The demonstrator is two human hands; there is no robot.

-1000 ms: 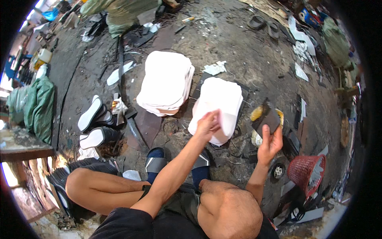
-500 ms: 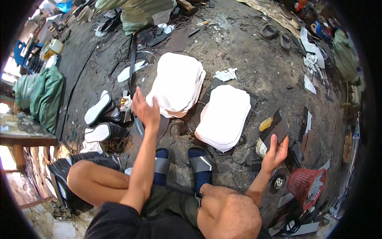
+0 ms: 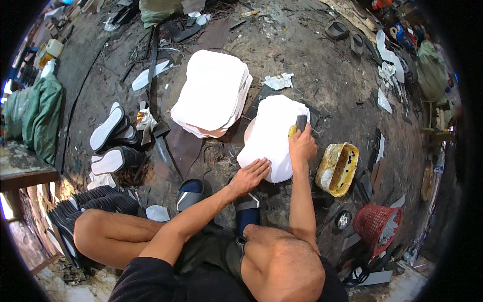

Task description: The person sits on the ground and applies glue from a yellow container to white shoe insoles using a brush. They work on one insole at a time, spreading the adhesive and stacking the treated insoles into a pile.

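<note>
My right hand (image 3: 302, 147) is closed round a dark flat spreader (image 3: 301, 122), pressing it to the upper right part of the right-hand stack of white sheets (image 3: 274, 113). Yellow, glue-like stuff shows at the spreader's left side. My left hand (image 3: 250, 176) lies flat with its fingers stretched out on the near left edge of the same stack. A taller stack of white sheets (image 3: 214, 90) stands to the left, touched by neither hand. Beside my right wrist sits a yellowish cut-open container (image 3: 337, 169) with smeared walls.
White-topped shoe soles (image 3: 108, 128) lie at the left, above a row of dark soles (image 3: 95, 201). A red basket (image 3: 371, 224) with scraps stands at the lower right. Green sacks (image 3: 43, 113) lie at the far left. Loose sandals (image 3: 337, 30) and scraps are strewn on the floor.
My right hand has brought the spreader from over the container onto the right-hand stack. My left hand has moved from beside the left stack down onto the right one.
</note>
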